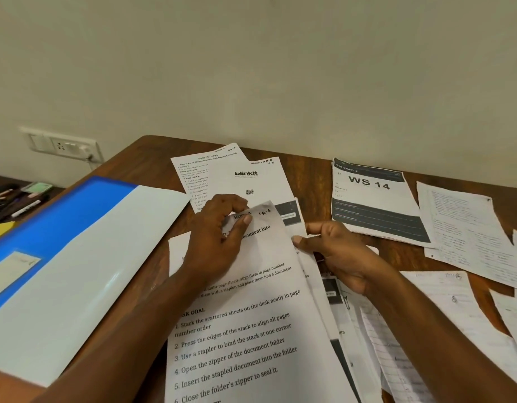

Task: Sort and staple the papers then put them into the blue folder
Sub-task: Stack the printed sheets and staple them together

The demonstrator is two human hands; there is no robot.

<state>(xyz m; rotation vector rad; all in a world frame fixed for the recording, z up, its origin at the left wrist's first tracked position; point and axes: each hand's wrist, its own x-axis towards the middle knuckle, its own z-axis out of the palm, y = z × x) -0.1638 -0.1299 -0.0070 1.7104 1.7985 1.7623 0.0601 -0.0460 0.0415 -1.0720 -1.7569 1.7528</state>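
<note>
A printed instruction sheet lies on top of a loose stack in front of me. My left hand pinches its curled top corner between thumb and fingers. My right hand grips the right edge of the sheets under it. A blue folder with a clear front flap lies open at the left. Behind the hands lie a "blinkit" sheet and a task sheet. No stapler is in view.
A "WS 14" sheet stack lies at the back right, with handwritten pages and more loose papers spread to the right on the brown wooden table. Pens sit on a lower surface at far left, under a wall socket.
</note>
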